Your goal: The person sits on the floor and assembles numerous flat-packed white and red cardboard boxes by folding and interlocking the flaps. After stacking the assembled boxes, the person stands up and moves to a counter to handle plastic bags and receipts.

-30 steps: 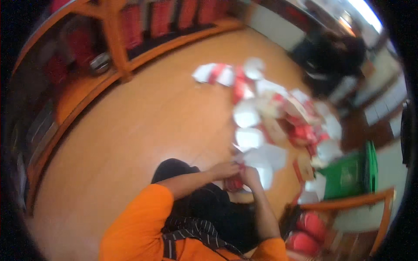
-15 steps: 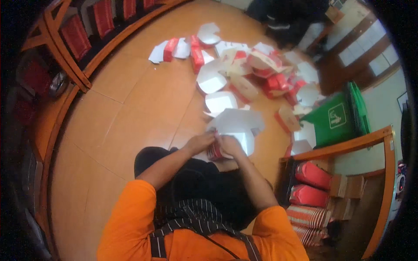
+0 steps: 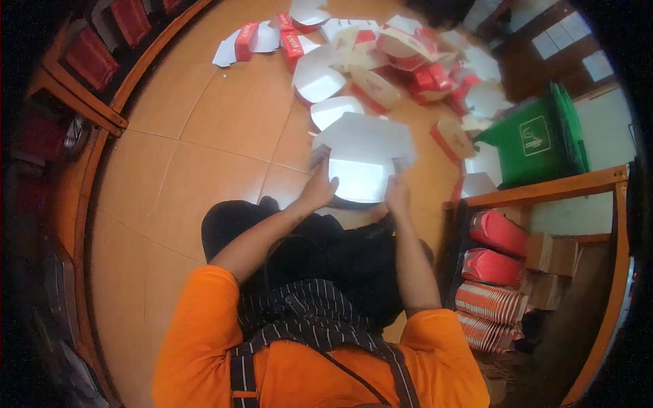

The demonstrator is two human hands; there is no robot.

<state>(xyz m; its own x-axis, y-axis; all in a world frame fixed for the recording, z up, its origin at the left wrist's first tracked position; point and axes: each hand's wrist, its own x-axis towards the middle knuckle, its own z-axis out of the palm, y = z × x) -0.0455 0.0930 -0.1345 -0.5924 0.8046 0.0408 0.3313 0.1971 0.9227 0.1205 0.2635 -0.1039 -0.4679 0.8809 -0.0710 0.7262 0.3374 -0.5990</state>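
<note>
**White Carton Blank Held in Both Hands, Head View**

White paperboard is the material in hand. From the head view, I see one flat white carton blank (image 3: 364, 160) held just above the lap, over the orange tiled floor (image 3: 204, 136). The left hand (image 3: 318, 189) grips the blank at its left edge, fingers curled round the flap. The right hand (image 3: 397, 194) grips the right edge in the same way. Both hands are closed on the carton; neither is free.

Beyond the blank, a scatter of red-and-white cartons (image 3: 381, 61) lies on the floor, some flat, some partly formed. Two open white cartons (image 3: 320, 78) sit between that scatter and the hands. A green bin (image 3: 534, 139) stands to the right, near a wooden shelf unit (image 3: 544, 187) that holds stacked red cartons (image 3: 496, 234) and striped packs (image 3: 486, 302). More shelving with red items (image 3: 92, 58) runs along the left.

Procedure note, as I judge it: the step appears to be raising the side walls of the blank.
1. Keep the thumbs on the crease lines, not on the panel centre.
2. Fold both sides evenly so that the base stays square.
3. Support the base against the lap to prevent buckling.

I cannot tell whether any tab is already locked; the fingers cover the corners.
</note>
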